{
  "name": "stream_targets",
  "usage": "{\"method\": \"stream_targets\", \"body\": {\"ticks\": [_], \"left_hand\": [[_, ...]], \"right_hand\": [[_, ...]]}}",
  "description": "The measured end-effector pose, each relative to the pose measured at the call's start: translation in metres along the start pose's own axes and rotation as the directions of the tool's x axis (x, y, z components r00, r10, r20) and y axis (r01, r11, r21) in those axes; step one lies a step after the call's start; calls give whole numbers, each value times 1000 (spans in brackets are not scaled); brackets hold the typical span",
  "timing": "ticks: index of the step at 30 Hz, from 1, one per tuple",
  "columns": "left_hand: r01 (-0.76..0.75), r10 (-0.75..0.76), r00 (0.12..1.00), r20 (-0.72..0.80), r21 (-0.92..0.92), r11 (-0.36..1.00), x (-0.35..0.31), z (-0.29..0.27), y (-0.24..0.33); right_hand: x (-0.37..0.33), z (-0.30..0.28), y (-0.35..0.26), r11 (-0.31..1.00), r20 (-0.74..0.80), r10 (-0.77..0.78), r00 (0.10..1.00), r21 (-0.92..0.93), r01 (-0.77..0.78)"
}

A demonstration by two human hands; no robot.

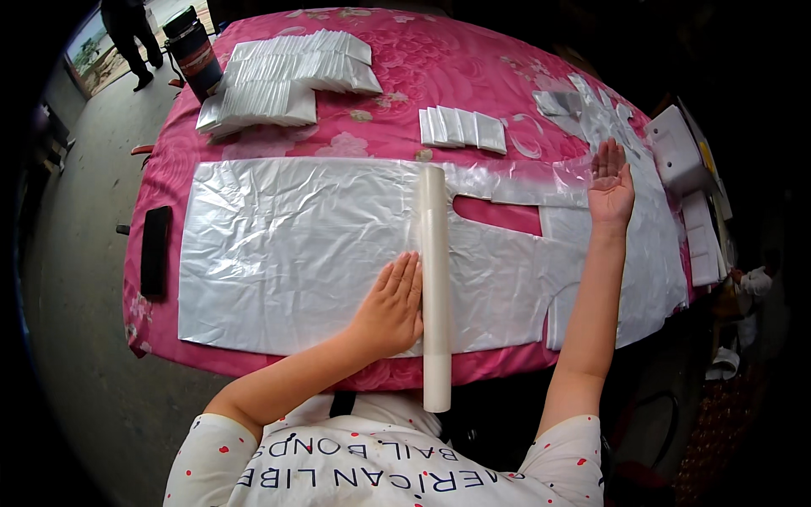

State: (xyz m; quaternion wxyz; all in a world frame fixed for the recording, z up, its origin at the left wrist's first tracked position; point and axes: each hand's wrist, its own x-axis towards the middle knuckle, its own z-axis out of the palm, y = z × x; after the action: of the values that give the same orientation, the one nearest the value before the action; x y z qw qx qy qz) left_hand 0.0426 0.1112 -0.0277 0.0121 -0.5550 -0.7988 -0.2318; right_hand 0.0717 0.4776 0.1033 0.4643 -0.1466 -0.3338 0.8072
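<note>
A wide sheet of clear plastic bags (287, 245), wrinkled and shiny, lies flat across the table. Across it stands a long pale translucent tube (436, 296), pointing away from me, its near end past the table's front edge. My left hand (390, 304) rests flat on the plastic, fingers straight, its fingertips against the tube's left side. On the right, my right hand (610, 184) is turned palm up with fingers extended and nothing in it, over the handle-shaped ends of the bags (574, 253). An oval cut-out in the plastic shows pink cloth.
Folded plastic packets (296, 72) lie in rows at the far left, with a smaller row (462, 129) at the far middle. A black box (155, 252) sits at the left edge, a dark jug (193, 59) behind. White containers (680, 152) stand right. A person (131, 34) stands beyond.
</note>
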Motion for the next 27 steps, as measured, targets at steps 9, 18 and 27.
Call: {"method": "stream_targets", "body": {"ticks": [9,18,27], "left_hand": [[-75,76,995,-72,14,997,-3,7,-6],[-18,42,984,-175,136,990,2,34,-7],[103,-162,982,-94,-455,885,7,-30,-27]], "right_hand": [[-224,178,190,730,728,408,551,-623,282],[-302,147,306,453,780,591,206,-531,716],[-244,80,129,594,937,278,211,-340,729]]}}
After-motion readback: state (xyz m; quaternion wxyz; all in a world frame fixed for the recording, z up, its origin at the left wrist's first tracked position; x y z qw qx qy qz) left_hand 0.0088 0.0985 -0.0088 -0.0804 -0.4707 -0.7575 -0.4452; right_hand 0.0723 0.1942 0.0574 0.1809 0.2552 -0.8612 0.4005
